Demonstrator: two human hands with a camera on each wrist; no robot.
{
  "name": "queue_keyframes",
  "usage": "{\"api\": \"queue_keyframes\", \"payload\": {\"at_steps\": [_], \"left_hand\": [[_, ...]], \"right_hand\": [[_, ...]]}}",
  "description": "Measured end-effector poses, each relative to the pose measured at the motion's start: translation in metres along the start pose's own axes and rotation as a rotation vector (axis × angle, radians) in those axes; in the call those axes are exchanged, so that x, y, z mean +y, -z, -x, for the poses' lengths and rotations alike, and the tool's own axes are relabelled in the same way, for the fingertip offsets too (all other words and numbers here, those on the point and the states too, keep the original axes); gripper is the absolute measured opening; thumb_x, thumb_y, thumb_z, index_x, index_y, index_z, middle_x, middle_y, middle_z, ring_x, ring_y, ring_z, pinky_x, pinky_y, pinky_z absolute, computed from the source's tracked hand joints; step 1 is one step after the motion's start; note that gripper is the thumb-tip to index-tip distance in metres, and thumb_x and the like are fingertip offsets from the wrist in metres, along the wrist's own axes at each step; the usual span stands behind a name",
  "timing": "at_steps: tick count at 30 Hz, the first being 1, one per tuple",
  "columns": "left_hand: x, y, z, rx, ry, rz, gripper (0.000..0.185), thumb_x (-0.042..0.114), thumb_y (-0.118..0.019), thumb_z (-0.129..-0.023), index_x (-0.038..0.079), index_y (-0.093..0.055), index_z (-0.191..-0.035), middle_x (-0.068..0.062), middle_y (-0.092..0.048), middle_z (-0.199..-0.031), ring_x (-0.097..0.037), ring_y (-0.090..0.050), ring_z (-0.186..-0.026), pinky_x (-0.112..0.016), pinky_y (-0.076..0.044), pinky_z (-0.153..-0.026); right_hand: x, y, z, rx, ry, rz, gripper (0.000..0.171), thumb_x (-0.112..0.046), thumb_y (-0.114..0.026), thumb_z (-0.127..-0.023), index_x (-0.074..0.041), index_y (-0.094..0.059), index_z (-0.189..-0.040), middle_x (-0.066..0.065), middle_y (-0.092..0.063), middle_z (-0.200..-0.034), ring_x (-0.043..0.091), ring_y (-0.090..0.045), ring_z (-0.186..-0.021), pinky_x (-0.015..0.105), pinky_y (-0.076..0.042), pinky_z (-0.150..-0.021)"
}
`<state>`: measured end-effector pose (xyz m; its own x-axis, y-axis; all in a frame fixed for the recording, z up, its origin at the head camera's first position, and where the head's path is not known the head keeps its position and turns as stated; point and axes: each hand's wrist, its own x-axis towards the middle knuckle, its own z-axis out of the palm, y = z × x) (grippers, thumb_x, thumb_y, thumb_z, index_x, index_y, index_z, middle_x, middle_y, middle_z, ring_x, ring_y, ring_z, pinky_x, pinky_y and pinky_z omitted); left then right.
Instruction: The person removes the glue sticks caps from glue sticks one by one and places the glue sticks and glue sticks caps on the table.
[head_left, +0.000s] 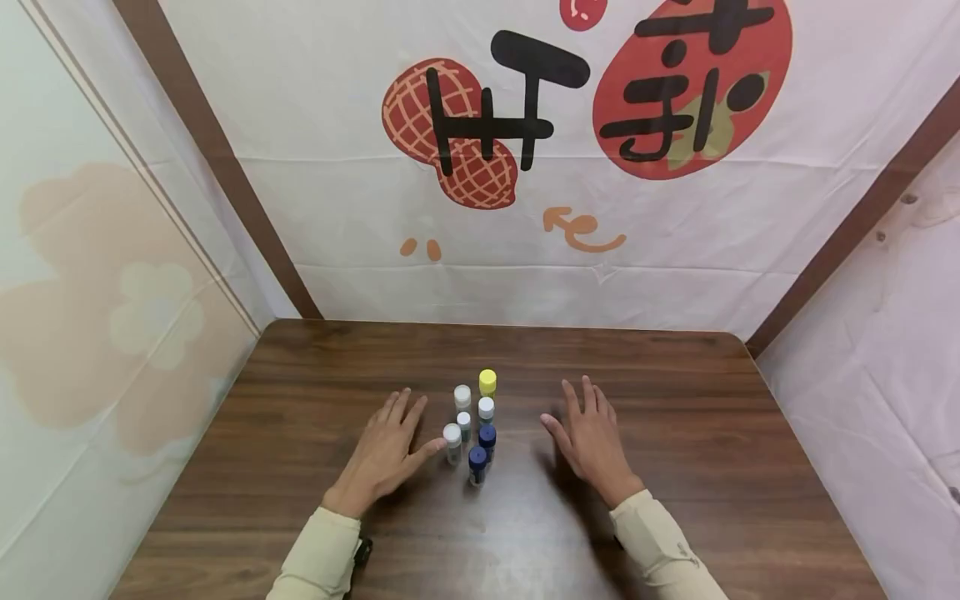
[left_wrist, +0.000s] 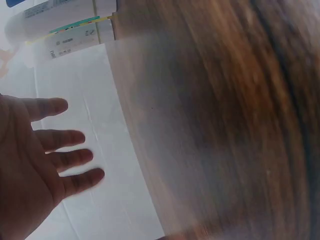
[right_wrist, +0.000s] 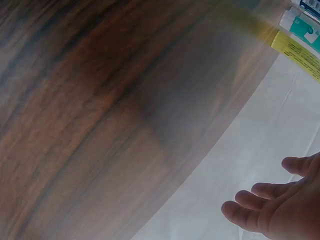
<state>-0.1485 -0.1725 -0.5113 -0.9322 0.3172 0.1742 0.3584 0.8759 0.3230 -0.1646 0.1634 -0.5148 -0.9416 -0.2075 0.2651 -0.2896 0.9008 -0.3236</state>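
Note:
A tight group of small capped bottles stands upright on the dark wooden table (head_left: 675, 500). At the back is a yellow-capped bottle (head_left: 487, 383); several have white caps, among them a front-left white-capped bottle (head_left: 452, 446). Two with dark blue caps, including the nearest blue-capped bottle (head_left: 477, 467), stand at the front right. My left hand (head_left: 386, 454) lies just left of the group, fingers extended, its thumb tip close to the front-left white cap. To the right, apart from the bottles, my right hand (head_left: 596, 442) has its fingers spread and holds nothing.
A white printed cloth (head_left: 360, 292) hangs behind the table's far edge, with further pale cloth panels at both sides. Brown posts (head_left: 255, 217) rise at the back corners. In the right wrist view, a yellow-labelled bottle (right_wrist: 297, 54) shows at the upper right.

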Motion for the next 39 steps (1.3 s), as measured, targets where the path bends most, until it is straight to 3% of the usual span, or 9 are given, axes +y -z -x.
{"api": "queue_keyframes", "payload": {"at_steps": [9,19,30,39], "left_hand": [[0.002,0.004,0.003,-0.027,-0.003,0.051,0.073,0.062,-0.044,-0.094,0.001,-0.055,-0.133,-0.021,-0.051,-0.137,-0.039,-0.047,-0.126,-0.06,-0.035,-0.101],[0.008,0.008,0.008,-0.023,-0.068,0.048,0.068,0.063,-0.045,-0.092,0.003,-0.066,-0.118,-0.013,-0.064,-0.12,-0.032,-0.058,-0.112,-0.052,-0.044,-0.095],[0.011,0.008,0.009,0.048,-0.135,0.025,0.044,0.045,-0.066,-0.089,0.006,-0.069,-0.109,-0.008,-0.068,-0.109,-0.026,-0.063,-0.102,-0.045,-0.049,-0.087],[0.012,0.006,0.009,0.072,-0.141,0.047,0.041,0.039,-0.073,-0.085,0.007,-0.069,-0.111,-0.007,-0.07,-0.107,-0.024,-0.065,-0.1,-0.046,-0.048,-0.089]], "right_hand": [[-0.009,0.005,0.0,0.001,-0.008,-0.057,0.068,-0.047,-0.049,-0.098,-0.002,-0.034,-0.147,0.032,-0.03,-0.147,0.05,-0.041,-0.124,0.064,-0.036,-0.096],[-0.022,0.011,0.004,-0.001,0.001,-0.082,0.068,-0.039,-0.061,-0.094,0.0,-0.037,-0.145,0.03,-0.038,-0.143,0.048,-0.051,-0.116,0.061,-0.042,-0.091],[-0.043,0.017,0.005,0.087,0.085,-0.164,0.063,-0.026,-0.07,-0.089,-0.004,-0.044,-0.142,0.019,-0.052,-0.132,0.032,-0.064,-0.093,0.048,-0.052,-0.077],[-0.052,0.017,0.003,0.115,0.145,-0.166,0.061,-0.017,-0.078,-0.082,-0.008,-0.051,-0.136,0.014,-0.059,-0.123,0.023,-0.065,-0.08,0.041,-0.054,-0.068]]}}
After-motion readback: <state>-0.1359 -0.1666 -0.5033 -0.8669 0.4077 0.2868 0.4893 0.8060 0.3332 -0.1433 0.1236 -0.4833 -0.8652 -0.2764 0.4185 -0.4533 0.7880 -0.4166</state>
